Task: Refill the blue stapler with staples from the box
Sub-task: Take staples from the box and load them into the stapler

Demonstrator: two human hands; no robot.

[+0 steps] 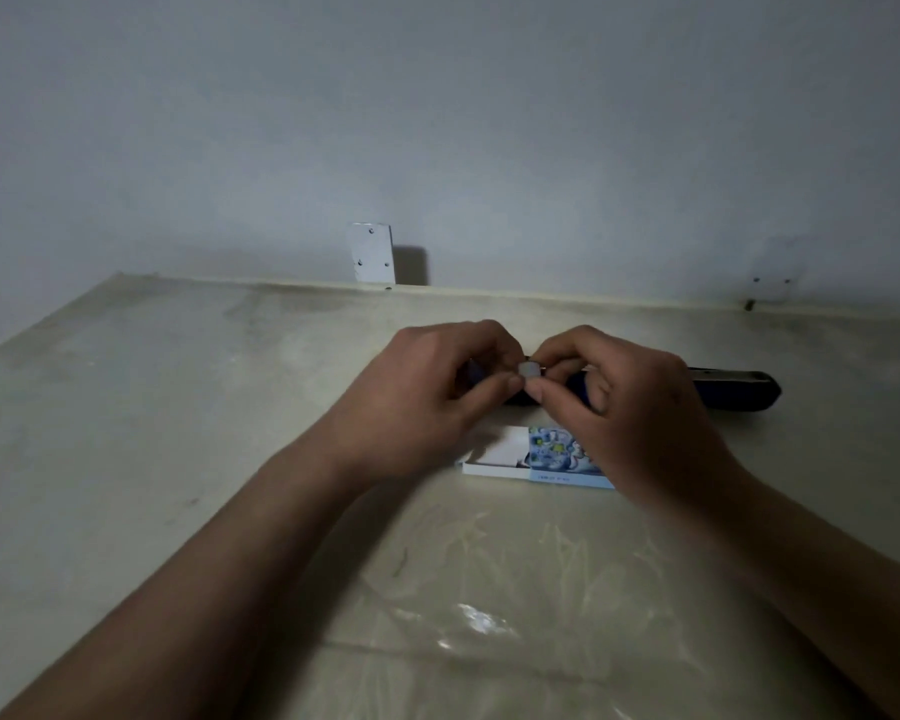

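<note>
One grey staple block (529, 370) | pinched: left hand (427, 394), right hand (640, 407) | box (554, 454) rectangular

Cannot see most of the blue stapler (733, 394) behind left hand (427, 392) and right hand (640, 407). Cannot identify the blurred grey bit (530, 370) pinched between them. Cannot see the box's (536, 459) right end, nor read its print.

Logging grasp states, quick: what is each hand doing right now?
Left hand: fingers curled, pinching the staple strip.
Right hand: fingers curled, pinching the same strip from the other side.
</note>
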